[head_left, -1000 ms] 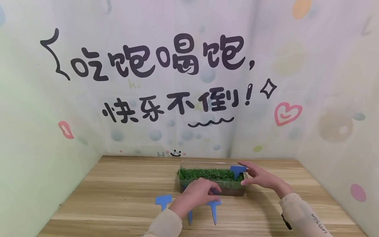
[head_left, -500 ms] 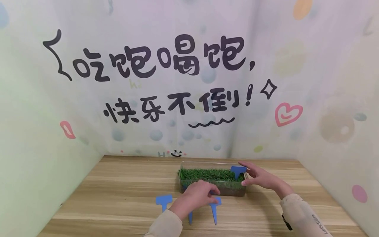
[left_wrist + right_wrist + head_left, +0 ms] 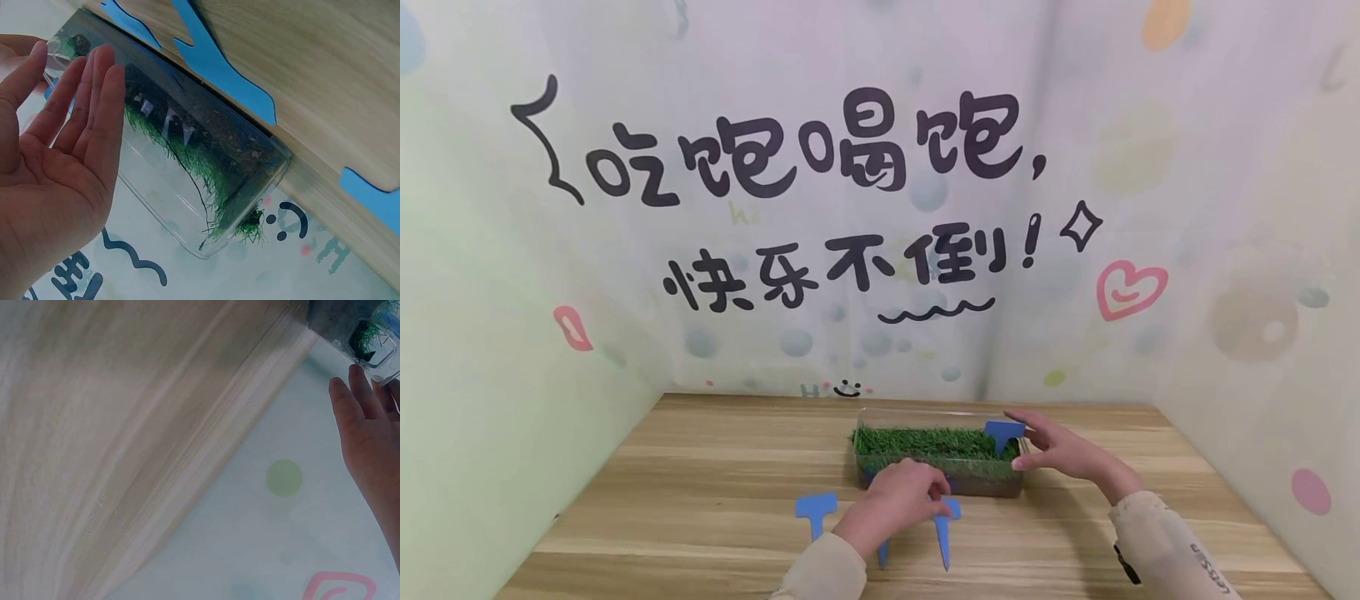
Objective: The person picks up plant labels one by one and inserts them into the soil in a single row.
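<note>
A clear plastic box (image 3: 940, 483) with dark filling and green artificial grass (image 3: 917, 440) stands on the wooden table. One blue T-shaped plant label (image 3: 1002, 433) is upright in the grass at its right end. My right hand (image 3: 1071, 450) grips that end, thumb at the front corner and fingers at the back. In front of the box hovers my left hand (image 3: 901, 497), its fingers loosely bent with nothing between them. Near it lie a left label (image 3: 815, 507), a middle label (image 3: 883, 552) mostly hidden by the hand, and a right label (image 3: 946, 533), its head partly covered by the fingertips.
The wooden table (image 3: 700, 467) runs back to a printed cloth backdrop (image 3: 850, 350) with black lettering. Cloth walls also stand at the left and right. The box sits toward the back of the table.
My left hand has shifted very slightly over the labels. My right hand keeps its place at the box, and the labels lie as before.
</note>
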`<state>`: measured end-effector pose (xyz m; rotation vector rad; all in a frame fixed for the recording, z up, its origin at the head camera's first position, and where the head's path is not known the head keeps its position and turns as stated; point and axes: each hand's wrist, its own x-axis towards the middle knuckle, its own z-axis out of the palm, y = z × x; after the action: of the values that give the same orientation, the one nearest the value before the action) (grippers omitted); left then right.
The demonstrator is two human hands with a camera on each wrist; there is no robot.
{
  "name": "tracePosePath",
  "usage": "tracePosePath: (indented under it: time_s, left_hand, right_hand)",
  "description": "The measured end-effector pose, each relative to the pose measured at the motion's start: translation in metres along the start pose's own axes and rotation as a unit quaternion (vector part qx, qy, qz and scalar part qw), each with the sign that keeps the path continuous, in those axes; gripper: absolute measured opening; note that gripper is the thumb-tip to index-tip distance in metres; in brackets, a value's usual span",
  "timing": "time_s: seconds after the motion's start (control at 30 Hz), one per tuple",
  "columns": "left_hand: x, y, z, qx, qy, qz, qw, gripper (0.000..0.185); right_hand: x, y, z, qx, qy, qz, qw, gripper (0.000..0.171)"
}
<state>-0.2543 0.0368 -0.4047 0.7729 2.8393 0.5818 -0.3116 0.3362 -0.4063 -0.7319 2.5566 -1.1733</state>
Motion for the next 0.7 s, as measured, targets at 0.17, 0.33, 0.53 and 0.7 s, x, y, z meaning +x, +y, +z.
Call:
tracePosePath:
  time_s: [0.17, 0.33, 0.53, 0.7]
  left_hand:
    - [0.001, 0.002, 0.002, 0.005, 0.0, -0.018, 0.9998, 0.025]
    - [0.0, 0.004, 0.004, 0.016, -0.004, -0.04, 0.9991, 0.023]
    - [-0.001, 0.008, 0.007, 0.025, -0.013, -0.083, 0.9962, 0.023]
    - [0.0, 0.011, 0.009, 0.02, -0.025, -0.119, 0.9924, 0.031]
  right_hand:
    - [0.0, -0.001, 0.001, 0.0, -0.002, -0.001, 1.0, 0.087]
    - [-0.001, -0.001, 0.001, 0.004, 0.001, 0.003, 1.0, 0.088]
    - [-0.001, -0.002, 0.0, 0.006, 0.0, 0.004, 1.0, 0.088]
    - [-0.001, -0.002, 0.0, 0.005, -0.001, 0.004, 1.0, 0.088]
